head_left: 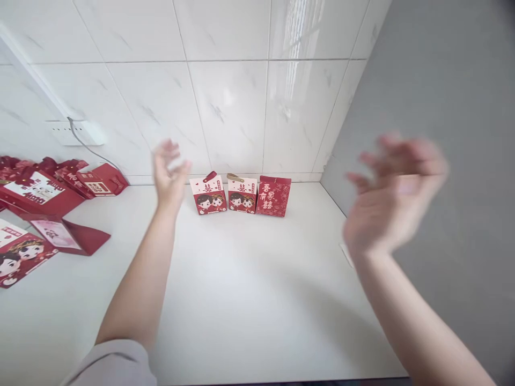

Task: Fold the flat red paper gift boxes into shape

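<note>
My left hand is raised over the table, left of a row of three small gift boxes, with its fingers apart and nothing in them. My right hand is up on the right in front of the grey panel, blurred, its fingers spread and holding nothing. Against the wall stand a red-and-white gift box with a red strap, a similar gift box with a tan strap, and an all-red gift box with white characters. Neither hand touches a box.
Several red gift boxes lie heaped at the left, with a folded red card box and a printed box nearer. A cable runs from a wall socket. The grey panel bounds the white table on the right.
</note>
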